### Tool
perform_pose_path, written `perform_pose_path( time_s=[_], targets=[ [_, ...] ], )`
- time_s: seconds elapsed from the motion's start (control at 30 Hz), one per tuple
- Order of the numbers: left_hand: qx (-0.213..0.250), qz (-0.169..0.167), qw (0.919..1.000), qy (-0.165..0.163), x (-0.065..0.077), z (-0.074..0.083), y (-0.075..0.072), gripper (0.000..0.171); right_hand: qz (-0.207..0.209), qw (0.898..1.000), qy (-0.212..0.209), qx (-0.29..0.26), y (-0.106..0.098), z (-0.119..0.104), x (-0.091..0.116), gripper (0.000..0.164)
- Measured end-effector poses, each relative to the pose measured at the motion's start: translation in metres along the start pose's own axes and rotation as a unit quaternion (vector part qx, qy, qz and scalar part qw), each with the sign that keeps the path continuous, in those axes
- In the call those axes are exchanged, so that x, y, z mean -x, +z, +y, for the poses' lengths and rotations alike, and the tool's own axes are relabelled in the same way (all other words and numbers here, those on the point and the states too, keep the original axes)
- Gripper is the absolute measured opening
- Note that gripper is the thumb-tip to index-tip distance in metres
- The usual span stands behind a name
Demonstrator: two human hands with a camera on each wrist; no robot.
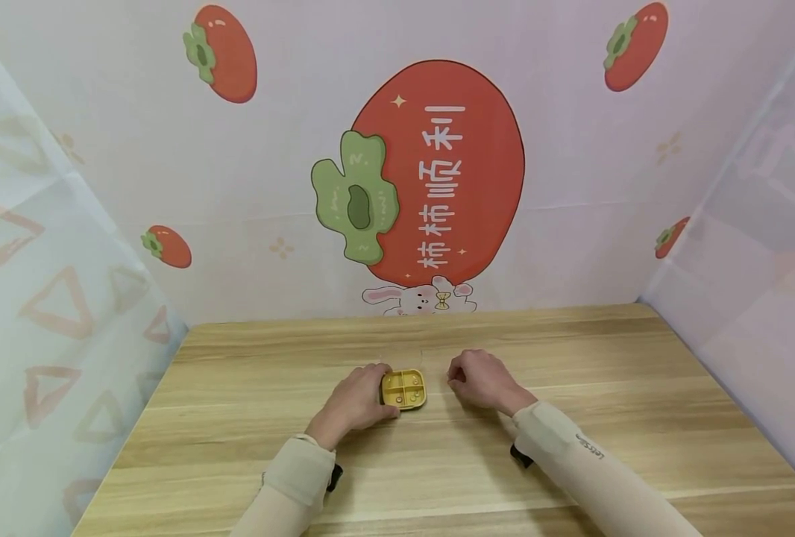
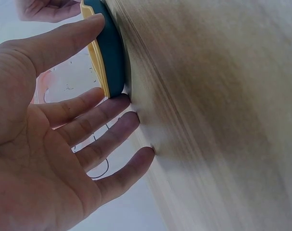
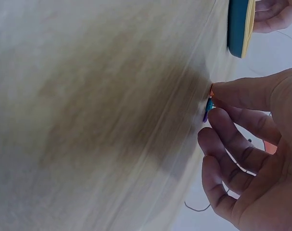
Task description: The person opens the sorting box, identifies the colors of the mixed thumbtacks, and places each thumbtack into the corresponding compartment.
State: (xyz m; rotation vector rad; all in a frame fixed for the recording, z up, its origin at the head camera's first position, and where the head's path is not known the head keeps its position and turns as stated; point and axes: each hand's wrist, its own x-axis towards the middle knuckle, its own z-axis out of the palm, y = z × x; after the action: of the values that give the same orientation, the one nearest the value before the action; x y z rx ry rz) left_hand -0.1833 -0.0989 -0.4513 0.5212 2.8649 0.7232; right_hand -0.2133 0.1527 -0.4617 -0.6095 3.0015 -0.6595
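Observation:
A small yellow pill box (image 1: 403, 389) with four compartments lies on the table, a few tiny round pieces inside it. Its outer shell (image 2: 112, 55) is dark teal. My left hand (image 1: 360, 397) grips the box from its left side, thumb at the near edge and fingertips at the far edge. To the right of the box, my right hand (image 1: 483, 380) is low over the table with curled fingers. In the right wrist view its thumb and index finger pinch tiny coloured pieces (image 3: 209, 104), orange, teal and purple, close against the tabletop; their exact kind is too small to tell.
The wood-grain table (image 1: 397, 477) ends at a back wall sheet (image 1: 270, 171) printed with persimmons and a rabbit. Printed sheets (image 1: 42, 298) also close off the sides. A faint see-through outline shows just behind the box.

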Motion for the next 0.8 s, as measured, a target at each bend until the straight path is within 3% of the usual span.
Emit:
perform_pose_path(
  time_s=[0.47, 0.8],
  targets=[
    [0.003, 0.000, 1.0000, -0.002, 0.000, 0.001, 0.000, 0.070, -0.003, 1.000, -0.007, -0.003, -0.003, -0.004, 0.001, 0.014],
    [0.001, 0.001, 1.0000, 0.000, 0.001, 0.001, -0.001, 0.070, -0.009, 0.995, -0.009, -0.097, -0.019, -0.008, 0.002, 0.008]
  ],
)
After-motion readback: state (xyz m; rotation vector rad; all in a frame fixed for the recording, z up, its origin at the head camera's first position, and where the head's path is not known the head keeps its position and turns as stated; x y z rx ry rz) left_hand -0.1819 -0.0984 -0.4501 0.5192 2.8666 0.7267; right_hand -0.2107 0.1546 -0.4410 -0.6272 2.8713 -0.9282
